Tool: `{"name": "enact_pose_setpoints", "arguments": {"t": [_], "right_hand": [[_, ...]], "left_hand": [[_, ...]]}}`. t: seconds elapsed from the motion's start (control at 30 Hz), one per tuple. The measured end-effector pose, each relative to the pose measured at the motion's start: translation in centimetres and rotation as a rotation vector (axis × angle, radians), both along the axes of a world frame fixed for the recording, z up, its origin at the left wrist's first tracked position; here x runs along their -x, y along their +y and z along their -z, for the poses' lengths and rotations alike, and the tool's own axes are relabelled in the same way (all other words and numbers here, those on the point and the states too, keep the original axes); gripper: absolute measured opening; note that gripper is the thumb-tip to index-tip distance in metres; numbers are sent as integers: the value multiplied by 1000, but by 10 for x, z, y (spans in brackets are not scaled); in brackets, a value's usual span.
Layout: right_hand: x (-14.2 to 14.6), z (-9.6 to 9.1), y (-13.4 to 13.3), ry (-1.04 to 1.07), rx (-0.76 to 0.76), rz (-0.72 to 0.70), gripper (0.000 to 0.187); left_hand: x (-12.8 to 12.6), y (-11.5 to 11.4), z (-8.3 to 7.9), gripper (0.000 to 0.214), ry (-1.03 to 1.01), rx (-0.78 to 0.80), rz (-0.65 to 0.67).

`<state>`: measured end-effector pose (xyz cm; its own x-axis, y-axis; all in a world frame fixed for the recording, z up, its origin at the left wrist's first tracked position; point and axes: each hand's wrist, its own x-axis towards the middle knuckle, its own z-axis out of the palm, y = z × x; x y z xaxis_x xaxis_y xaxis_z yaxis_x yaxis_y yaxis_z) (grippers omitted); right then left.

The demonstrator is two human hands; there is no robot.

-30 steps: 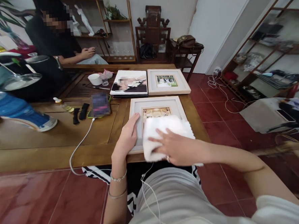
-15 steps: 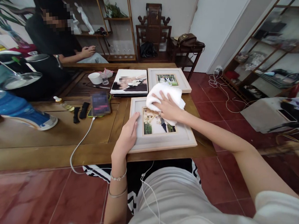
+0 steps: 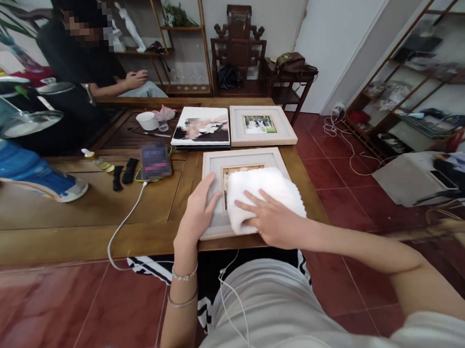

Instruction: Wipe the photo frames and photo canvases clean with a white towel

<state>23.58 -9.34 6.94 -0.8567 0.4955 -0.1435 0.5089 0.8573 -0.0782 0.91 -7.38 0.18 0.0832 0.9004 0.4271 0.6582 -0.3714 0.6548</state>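
Taking the near picture frame (image 3: 219, 222) as the middle of our clock, we find it lying flat at the close edge of the wooden table (image 3: 149, 237). At nine o'clock on it our left hand (image 3: 195, 210) rests along the rim, the fingers lying together and the thumb spread a little apart. From between four and five our right hand (image 3: 276, 218) reaches in, its fingers fanned apart over a folded white cloth (image 3: 264, 185) that covers much of the frame; whether the thumb pinches the cloth we cannot tell. The photo (image 3: 230, 170) inside (we see only its top strip and left edge) is mostly hidden beneath. Just beyond, at eleven, we have a white picture panel (image 3: 203, 120), and right beside it, between twelve and one, a second frame (image 3: 262, 139) with a pale rim. Near ten there is a phone (image 3: 155, 160), with two small black pieces (image 3: 129, 171) next to it; well apart, between nine and ten, we notice a large blue bottle (image 3: 31, 170). Farther off, between ten and eleven, we see a seated person (image 3: 79, 62), while at twelve stands a dark wooden chair (image 3: 238, 45).
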Motion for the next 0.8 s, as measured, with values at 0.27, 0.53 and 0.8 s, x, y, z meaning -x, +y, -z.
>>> {"name": "enact_pose_setpoints", "arguments": {"t": [0.27, 0.53, 0.8], "right_hand": [[-70, -4, 42, 54, -35, 318, 59], [-17, 0, 112, 289, -189, 381, 56], [59, 12, 125, 83, -227, -79, 55]], "left_hand": [[-2, 2, -1, 41, 31, 24, 73], [0, 6, 2, 40, 66, 66, 134], [4, 8, 4, 32, 70, 32, 107]]}}
